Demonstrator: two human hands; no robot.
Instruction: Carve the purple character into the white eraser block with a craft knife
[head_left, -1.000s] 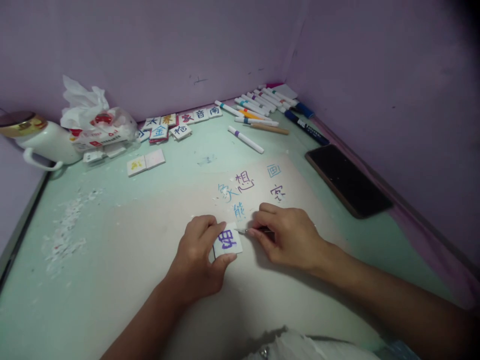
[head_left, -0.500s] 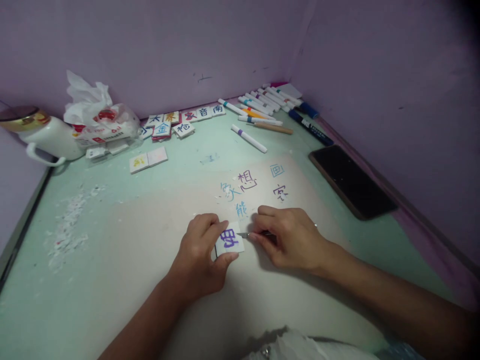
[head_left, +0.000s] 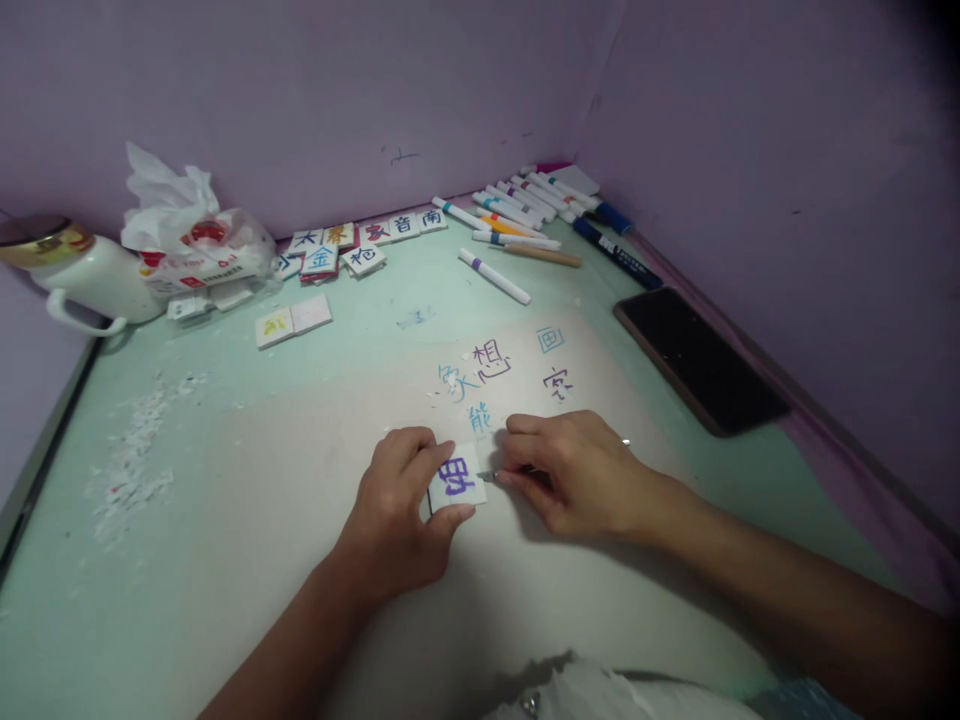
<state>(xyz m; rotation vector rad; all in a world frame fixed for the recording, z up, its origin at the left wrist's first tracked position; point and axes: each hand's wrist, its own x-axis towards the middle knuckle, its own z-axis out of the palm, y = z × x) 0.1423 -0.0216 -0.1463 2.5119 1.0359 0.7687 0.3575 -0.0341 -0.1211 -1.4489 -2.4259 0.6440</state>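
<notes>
My left hand (head_left: pixel 409 510) grips a small white square tile (head_left: pixel 466 488) by its edges, thumb at the near side and fingers at the far side. A purple character is drawn on the tile's upper face. Closed around a thin craft knife (head_left: pixel 489 477), my right hand (head_left: pixel 566 472) sits just right of the tile. The knife's blade tip points left at the tile's right edge; most of its handle is hidden in the fingers. Blue and purple characters (head_left: pixel 491 360) are written on the pale sheet beyond my hands.
White shavings (head_left: pixel 135 460) are scattered on the left. Finished lettered tiles (head_left: pixel 321 260) stand at the back, with two paler tiles (head_left: pixel 292 320) nearer. Marker pens (head_left: pixel 495 276) lie at the back right, near a phone (head_left: pixel 701 360). A mug (head_left: pixel 97 275) and a plastic tissue pack (head_left: pixel 202 245) stand back left.
The knife tip has shifted slightly right, from over the tile's face to its right edge. My left hand keeps its hold on the tile. The whole view has moved a little.
</notes>
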